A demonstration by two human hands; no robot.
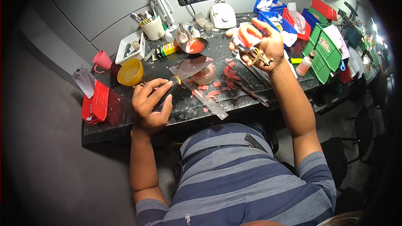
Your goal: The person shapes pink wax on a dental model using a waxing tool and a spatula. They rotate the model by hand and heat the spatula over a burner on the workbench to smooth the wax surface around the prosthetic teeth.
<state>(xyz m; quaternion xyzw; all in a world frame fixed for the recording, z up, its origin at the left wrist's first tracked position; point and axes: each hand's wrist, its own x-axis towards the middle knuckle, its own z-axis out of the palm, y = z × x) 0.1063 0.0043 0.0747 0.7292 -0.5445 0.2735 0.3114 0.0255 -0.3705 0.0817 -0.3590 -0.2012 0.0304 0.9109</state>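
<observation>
My left hand (150,104) is closed round a dark handheld object (164,97) above the bench's front left. An orange, glowing-looking edge (177,79) shows at that object's upper end; its exact kind is unclear. Raised over the right side, my right hand (268,44) cradles a white plaster model with pink-red wax (248,37) on a small metal articulator (260,57), palm turned up. Between the hands sits a round pinkish plaster block (204,75) beside a translucent flat strip (211,106). Pink wax scraps (213,94) lie around it, close to a dark-handled knife (250,93).
A small black pan (202,49) with red wax stands behind the block. At left are a yellow bowl (130,72), pink mug (102,60), white tray (125,44) and red bin (95,102). Blue bins (276,19), a green bin (324,54) and a bottle (304,65) crowd the right.
</observation>
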